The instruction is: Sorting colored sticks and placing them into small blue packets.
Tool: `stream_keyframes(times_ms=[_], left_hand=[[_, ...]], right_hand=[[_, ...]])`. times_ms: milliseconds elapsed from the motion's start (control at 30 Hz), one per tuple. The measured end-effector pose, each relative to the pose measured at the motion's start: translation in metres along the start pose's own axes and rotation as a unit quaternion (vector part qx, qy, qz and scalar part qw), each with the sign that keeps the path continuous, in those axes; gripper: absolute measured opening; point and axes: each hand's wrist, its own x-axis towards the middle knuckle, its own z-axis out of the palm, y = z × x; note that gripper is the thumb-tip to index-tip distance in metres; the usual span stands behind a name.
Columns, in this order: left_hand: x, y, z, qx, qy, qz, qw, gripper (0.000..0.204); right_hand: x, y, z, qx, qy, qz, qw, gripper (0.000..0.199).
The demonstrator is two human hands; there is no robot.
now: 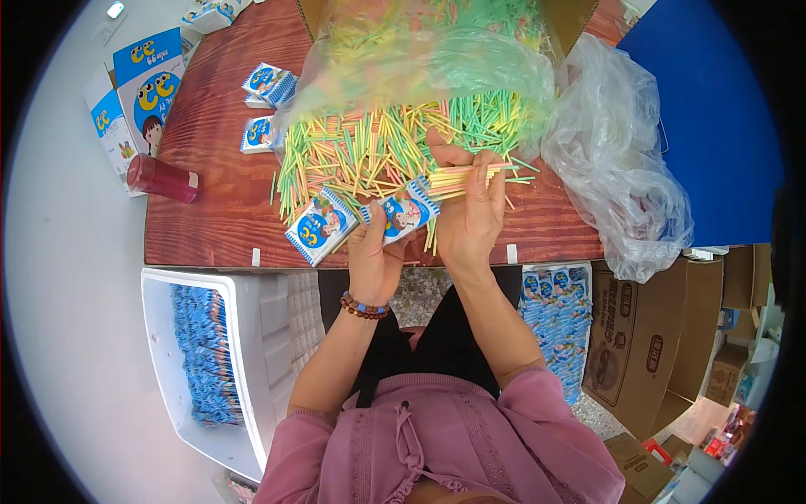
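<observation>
My left hand (375, 256) grips a small blue-and-white packet (406, 212) by its near side, just above the table edge. A bundle of thin pink and yellow sticks (453, 181) is pinched in my right hand (472, 210), its left end against the packet's right end. Whether any sticks are inside the packet I cannot tell. Another blue-and-white packet (321, 225) lies just left of my left hand, at the front of the loose stick pile (361, 151). The pile of pink, yellow and green sticks spreads beyond both hands.
Clear plastic sheeting (420, 71) covers the pile's far part; a crumpled clear bag (617, 143) lies right. Small packets (269, 84), a pink cylinder (168, 178) and a printed box (149, 84) stand left. Below are a white packet-filled bin (239, 361) and cardboard boxes (642, 336).
</observation>
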Motion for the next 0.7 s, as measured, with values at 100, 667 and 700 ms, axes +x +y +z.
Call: stream_keyframes(times_ms=[100,667,700], left_hand=[[0.0,0.001,0.002,-0.009,-0.01,0.0,1.0,0.026],[0.018,-0.009,-0.012,-0.02,-0.042,0.015,0.999,0.039],[0.018,-0.008,-0.014,-0.02,-0.04,0.017,0.999,0.039]], right_hand=[[-0.005,0.005,-0.005,-0.027,-0.028,-0.014,0.999,0.012],[-0.007,0.002,-0.01,-0.354,-0.179,0.063,0.916,0.056],[-0.005,0.0,-0.013,-0.353,-0.181,0.064,0.916,0.056]])
